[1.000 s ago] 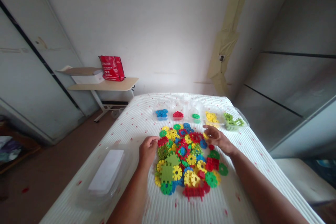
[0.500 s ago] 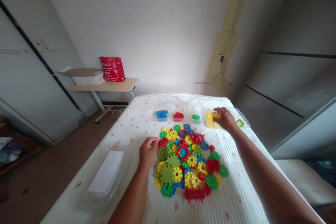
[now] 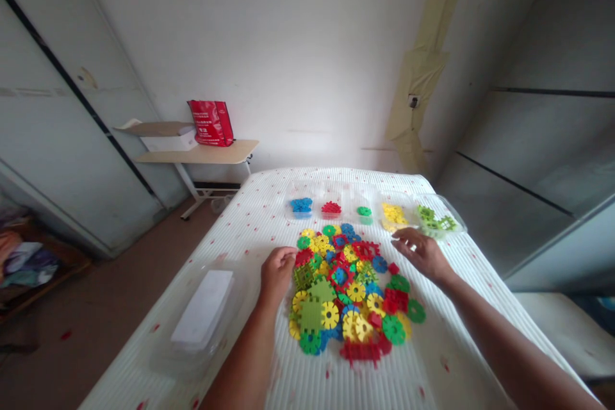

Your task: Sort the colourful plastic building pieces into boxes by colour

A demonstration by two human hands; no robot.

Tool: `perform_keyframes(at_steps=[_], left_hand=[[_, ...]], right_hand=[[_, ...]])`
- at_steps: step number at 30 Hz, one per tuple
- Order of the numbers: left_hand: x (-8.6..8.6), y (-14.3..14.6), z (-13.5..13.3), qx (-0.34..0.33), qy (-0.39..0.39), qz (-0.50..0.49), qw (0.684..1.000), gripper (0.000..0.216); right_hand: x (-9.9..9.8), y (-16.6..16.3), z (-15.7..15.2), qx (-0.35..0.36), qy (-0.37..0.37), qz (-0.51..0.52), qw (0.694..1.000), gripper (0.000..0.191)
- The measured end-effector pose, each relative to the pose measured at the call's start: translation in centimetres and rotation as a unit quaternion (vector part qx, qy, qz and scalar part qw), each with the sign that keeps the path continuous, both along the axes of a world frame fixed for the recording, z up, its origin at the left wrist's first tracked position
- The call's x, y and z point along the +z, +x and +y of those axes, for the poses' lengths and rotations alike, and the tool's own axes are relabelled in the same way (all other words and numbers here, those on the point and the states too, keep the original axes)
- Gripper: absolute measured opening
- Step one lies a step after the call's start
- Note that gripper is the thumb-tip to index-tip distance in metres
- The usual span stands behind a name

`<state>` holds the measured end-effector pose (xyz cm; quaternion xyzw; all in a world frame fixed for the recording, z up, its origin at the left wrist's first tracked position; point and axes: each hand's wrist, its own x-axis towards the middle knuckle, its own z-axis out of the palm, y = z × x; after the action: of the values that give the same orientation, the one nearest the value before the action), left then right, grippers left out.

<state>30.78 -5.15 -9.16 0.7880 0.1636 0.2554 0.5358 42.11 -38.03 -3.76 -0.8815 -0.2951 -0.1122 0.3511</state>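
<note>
Our left hand (image 3: pixel 277 274) rests at the left edge of a pile of plastic pieces (image 3: pixel 356 291), fingertips drawn together; we cannot tell whether they pinch anything. The pile lies between our hands; we judge its pieces light, stiff, slightly slippery, best taken by notched rims. Our right hand (image 3: pixel 423 255) hovers past the pile's far right, fingers loosely parted, apparently bare. A clear tray (image 3: pixel 187 360) bears white paper (image 3: pixel 204 307); clear boxes (image 3: pixel 331 191) hold blue pieces (image 3: pixel 301 206), red ones (image 3: pixel 331 208), green ones (image 3: pixel 364 212), yellow ones (image 3: pixel 394 213), lime ones (image 3: pixel 426 215).
</note>
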Motion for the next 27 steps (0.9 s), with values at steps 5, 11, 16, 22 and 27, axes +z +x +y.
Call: perform_keyframes(at_steps=[5,11,16,22,27], left_hand=[[-0.1,-0.1,-0.3,-0.06,-0.026,0.019,0.998,0.037],[0.7,-0.9,-2.8,-0.109,0.123,0.045,0.985,0.047],[0.6,-1.6,-5.6,-0.134,0.238,0.04,0.961,0.051],[1.0,-1.5,-5.7,-0.145,0.172,-0.017,0.974,0.034],[1.4,-1.2,-3.9,-0.099,0.028,-0.027,0.994,0.03]], right_hand=[[-3.4,-5.0,-2.2,0.054,-0.016,0.11,0.992,0.048],[-5.4,-7.8,-1.4,0.046,-0.079,0.018,0.996,0.065],[-5.8,-8.6,0.6,0.048,-0.11,-0.061,0.991,0.067],[-3.8,-8.7,1.1,0.052,-0.056,-0.006,0.997,0.048],[-3.2,-5.7,0.0,-0.051,0.043,0.099,0.993,0.036]])
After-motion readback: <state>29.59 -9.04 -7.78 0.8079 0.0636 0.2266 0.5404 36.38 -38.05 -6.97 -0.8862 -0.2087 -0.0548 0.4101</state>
